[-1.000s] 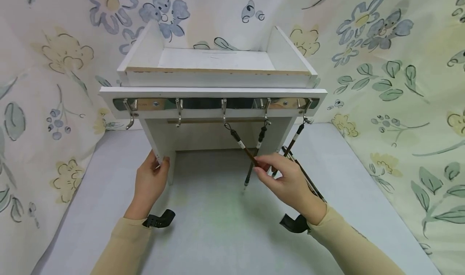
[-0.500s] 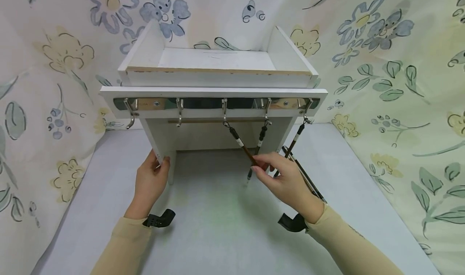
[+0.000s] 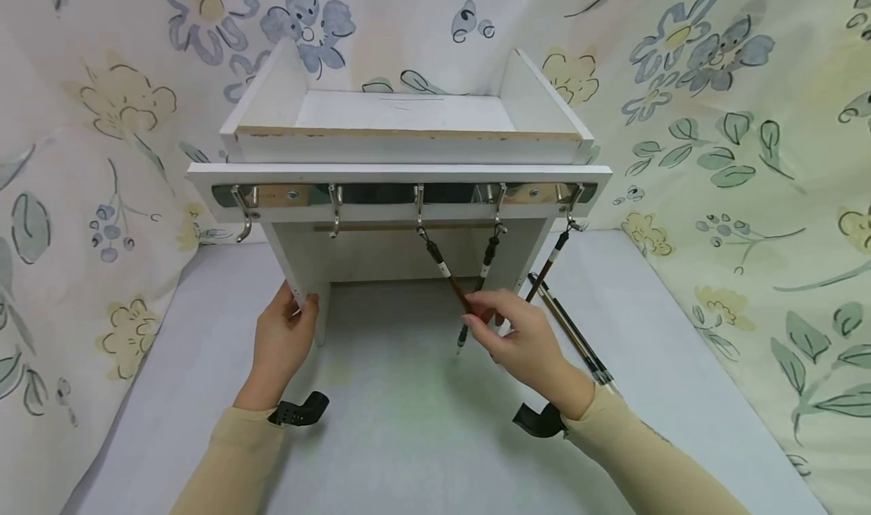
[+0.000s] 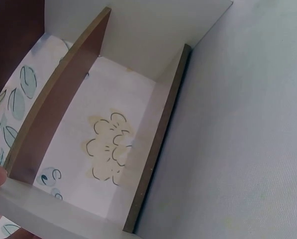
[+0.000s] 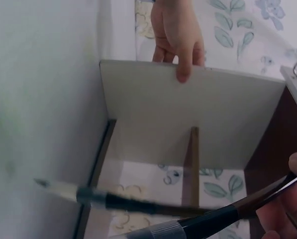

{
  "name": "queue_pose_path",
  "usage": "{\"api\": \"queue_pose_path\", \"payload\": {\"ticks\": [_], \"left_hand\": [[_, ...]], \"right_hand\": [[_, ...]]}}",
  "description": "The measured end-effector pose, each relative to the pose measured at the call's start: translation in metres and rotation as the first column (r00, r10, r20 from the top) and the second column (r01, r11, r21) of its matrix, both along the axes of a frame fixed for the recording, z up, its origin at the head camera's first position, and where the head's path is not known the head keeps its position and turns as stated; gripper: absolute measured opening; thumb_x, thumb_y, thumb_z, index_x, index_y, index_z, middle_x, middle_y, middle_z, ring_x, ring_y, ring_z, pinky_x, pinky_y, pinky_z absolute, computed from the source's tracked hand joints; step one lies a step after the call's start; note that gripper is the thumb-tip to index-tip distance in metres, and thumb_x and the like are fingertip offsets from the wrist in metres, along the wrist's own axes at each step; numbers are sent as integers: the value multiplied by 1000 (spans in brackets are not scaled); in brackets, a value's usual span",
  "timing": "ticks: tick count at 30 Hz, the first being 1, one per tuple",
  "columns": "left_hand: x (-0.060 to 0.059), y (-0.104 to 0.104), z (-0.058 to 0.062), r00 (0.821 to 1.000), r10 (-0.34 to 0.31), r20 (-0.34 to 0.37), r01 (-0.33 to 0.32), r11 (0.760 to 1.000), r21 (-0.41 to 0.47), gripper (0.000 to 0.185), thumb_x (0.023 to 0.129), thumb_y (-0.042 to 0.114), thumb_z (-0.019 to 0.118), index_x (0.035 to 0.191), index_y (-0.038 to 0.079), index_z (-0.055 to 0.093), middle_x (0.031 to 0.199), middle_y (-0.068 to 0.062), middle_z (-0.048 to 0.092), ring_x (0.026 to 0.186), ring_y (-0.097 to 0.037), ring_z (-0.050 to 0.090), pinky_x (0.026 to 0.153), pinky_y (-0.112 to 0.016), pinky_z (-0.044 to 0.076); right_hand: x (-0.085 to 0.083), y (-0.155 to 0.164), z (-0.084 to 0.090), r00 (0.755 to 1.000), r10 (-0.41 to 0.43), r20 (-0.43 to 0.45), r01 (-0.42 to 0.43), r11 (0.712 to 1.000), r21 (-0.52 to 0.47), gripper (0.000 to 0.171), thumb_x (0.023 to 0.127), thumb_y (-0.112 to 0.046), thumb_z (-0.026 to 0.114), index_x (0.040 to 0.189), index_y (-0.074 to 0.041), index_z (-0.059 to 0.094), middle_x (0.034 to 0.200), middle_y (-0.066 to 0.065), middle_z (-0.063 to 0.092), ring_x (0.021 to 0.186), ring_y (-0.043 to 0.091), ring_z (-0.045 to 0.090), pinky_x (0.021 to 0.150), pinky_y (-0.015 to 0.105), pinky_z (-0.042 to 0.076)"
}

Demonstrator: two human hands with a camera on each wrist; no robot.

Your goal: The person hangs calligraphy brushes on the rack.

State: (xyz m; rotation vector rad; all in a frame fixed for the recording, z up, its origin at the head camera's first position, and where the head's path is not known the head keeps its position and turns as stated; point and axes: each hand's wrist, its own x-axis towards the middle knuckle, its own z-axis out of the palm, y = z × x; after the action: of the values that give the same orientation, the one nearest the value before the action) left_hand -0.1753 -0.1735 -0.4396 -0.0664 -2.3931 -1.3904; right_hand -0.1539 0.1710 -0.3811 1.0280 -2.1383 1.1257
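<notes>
Five silvery hooks point(image 3: 419, 203) line the front rail of a white shelf unit point(image 3: 408, 152), whose open tray top shows a raw, chipped brown edge. At the far left, the left hand point(image 3: 282, 333) grips the edge of the unit's side panel, thumb on one face and fingers round the other. From the middle hook a slim brush point(image 3: 442, 265) slants down to the right, its thin dark loop at the hook's lower end; whether it is fully over the tip is too small to tell. This brush has a black top, a white band and a reddish-brown shaft; the right wrist view gives the shaft a glossy shine, then a black section and a greyish, see-through part running out of frame. Its lower shaft is pinched between the thumb and fingers of the right hand point(image 3: 520, 330). Behind it, a second brush point(image 3: 488, 254) hangs from the fourth hook, black-topped and dark-shafted, with pale bristles ending in a dark point. Further right, a third brush point(image 3: 559, 241) hangs from the fifth hook, partly hidden by the right hand. Beyond that, loose brushes point(image 3: 571, 330) lie close together on the pale worktop point(image 3: 395, 439), before floral cloth point(image 3: 721, 220).
</notes>
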Motion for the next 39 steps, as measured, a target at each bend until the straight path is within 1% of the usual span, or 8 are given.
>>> {"api": "queue_pose_path", "payload": {"ticks": [3,5,9,15,20,27,39], "left_hand": [[0,-1,-1,1000,1,-1,-1,1000,9,46,100,25,51,144,13,46,133,-20,55,110,-36,61,83,-49,53],[-1,-1,-2,1000,-1,-3,1,1000,10,46,100,25,51,144,13,46,133,-20,55,110,-36,61,83,-50,53],[-1,-1,-2,1000,-5,-8,5,1000,9,46,100,25,52,144,14,45,134,-20,55,110,-36,61,83,-50,53],[0,0,-1,1000,2,-3,-2,1000,6,45,100,26,52,143,15,47,133,-19,55,109,-35,62,82,-49,54],[0,0,-1,1000,-13,2,13,1000,16,46,100,26,51,145,14,45,134,-21,54,110,-38,61,83,-52,52],[0,0,-1,1000,-6,-6,6,1000,6,46,100,25,51,144,13,45,134,-20,55,110,-37,61,83,-51,53],[-1,-1,-2,999,-12,-31,12,1000,6,45,100,23,51,143,13,47,132,-21,55,109,-39,61,82,-50,53]], "right_hand": [[2,-6,-3,1000,-2,16,3,1000,-5,27,86,-6,72,112,-7,66,90,-3,65,79,10,59,61,31,52],[3,-10,-5,1000,-11,30,11,1000,-11,29,85,-4,72,113,-7,65,90,-3,65,79,10,59,61,29,52],[5,-21,-10,997,-22,81,25,999,-28,31,84,-1,73,113,-7,65,91,-3,66,80,9,61,61,26,53],[7,-40,-17,988,-48,149,57,997,-56,28,87,-4,71,115,-6,64,96,-1,68,83,11,63,59,25,54],[6,-50,-21,978,-68,197,85,993,-78,28,89,-9,70,116,-10,63,99,-3,67,85,9,64,60,23,54],[5,-59,-22,975,-63,213,77,995,-60,28,90,-12,69,117,-8,61,99,-3,67,87,9,63,62,24,54],[3,-63,-21,974,-67,216,84,994,-70,33,91,-13,69,122,-11,58,101,-2,65,84,8,63,62,25,55]]}}
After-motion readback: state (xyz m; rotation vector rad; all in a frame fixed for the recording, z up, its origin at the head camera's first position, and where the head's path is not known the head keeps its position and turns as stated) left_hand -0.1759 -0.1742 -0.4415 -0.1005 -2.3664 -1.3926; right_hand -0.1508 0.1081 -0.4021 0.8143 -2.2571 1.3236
